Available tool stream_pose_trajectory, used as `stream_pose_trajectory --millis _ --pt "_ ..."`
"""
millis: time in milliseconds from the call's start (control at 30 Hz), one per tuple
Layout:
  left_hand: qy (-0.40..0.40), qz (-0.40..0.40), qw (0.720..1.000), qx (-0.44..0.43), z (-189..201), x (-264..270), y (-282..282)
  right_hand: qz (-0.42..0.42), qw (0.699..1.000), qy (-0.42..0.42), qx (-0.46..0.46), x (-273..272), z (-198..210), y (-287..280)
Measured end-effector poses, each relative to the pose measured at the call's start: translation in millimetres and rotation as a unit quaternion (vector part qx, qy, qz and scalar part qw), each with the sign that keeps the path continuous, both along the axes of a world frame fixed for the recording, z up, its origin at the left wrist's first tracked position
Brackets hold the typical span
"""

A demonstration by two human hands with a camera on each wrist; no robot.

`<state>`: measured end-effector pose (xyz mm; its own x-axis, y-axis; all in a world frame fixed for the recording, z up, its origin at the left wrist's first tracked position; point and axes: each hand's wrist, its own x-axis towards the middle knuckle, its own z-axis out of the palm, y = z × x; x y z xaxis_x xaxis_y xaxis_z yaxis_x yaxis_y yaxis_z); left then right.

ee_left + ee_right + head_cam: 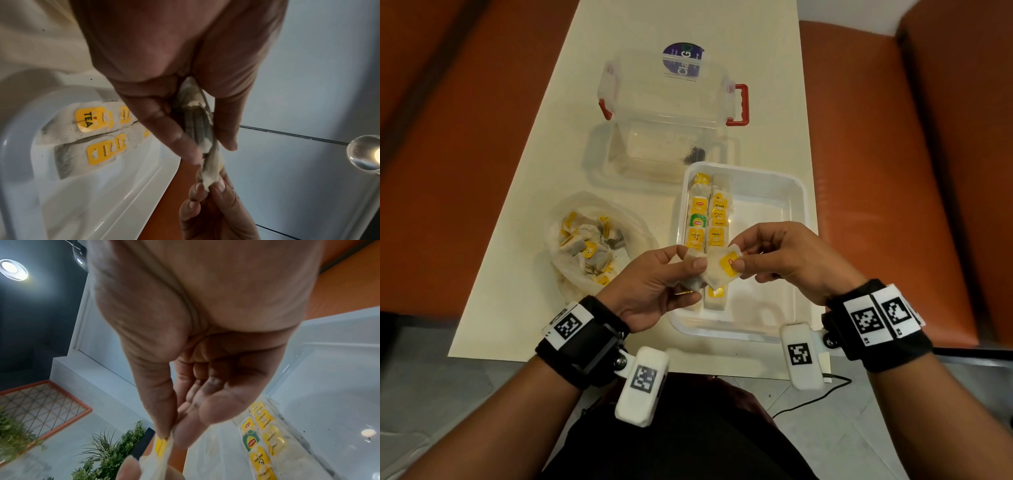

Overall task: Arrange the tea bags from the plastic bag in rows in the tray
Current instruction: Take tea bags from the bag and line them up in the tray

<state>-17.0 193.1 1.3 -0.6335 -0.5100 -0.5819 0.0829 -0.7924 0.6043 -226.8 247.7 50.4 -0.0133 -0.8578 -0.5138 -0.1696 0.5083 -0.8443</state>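
Observation:
A white tray (802, 205) sits on the cream table, with two rows of yellow-tagged tea bags (707, 219) along its left side. A crumpled plastic bag (571, 210) to its left holds several loose tea bags (592, 248). Above the tray's near end, my left hand (685, 262) grips a small stack of tea bags (693, 274). My right hand (739, 256) pinches one yellow-tagged tea bag (727, 266) that touches that stack. The left wrist view shows the stack (195, 116) between thumb and fingers. In the right wrist view, thumb and forefinger pinch the bag (162, 449).
A clear plastic box (664, 102) with red handles stands behind the tray, and dark tea dust lies in the clear lid in front of it. The tray's right half (763, 219) is bare. Orange seats (893, 154) flank the narrow table (544, 154). A cable lies on the floor.

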Motion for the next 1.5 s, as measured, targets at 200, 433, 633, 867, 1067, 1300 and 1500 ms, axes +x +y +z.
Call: stream_pose_trajectory --millis 200,433,633,867,1067,1300,1500 --pt "-0.005 0.03 1.0 -0.007 -3 7 -5 0.036 0.999 0.01 -0.002 -9 -1 2" --pt "-0.015 0.055 0.998 -0.017 0 17 -8 0.128 0.977 0.166 0.032 -9 -18 0" --pt "-0.039 0.042 0.998 -0.03 0 29 -4 0.272 0.911 0.299 0.082 18 -48 -5" --pt "-0.046 0.036 0.998 -0.035 2 39 1 0.313 0.876 0.357 0.09 31 -66 -17" --pt "-0.048 0.034 0.998 -0.034 3 44 1 0.296 0.864 0.399 0.086 33 -74 -24" --pt "-0.053 0.025 0.998 -0.04 7 45 -1 0.277 0.865 0.412 0.077 32 -80 -26" --pt "-0.057 0.0 0.997 -0.057 12 44 -4 0.274 0.852 0.443 0.06 32 -82 -26"
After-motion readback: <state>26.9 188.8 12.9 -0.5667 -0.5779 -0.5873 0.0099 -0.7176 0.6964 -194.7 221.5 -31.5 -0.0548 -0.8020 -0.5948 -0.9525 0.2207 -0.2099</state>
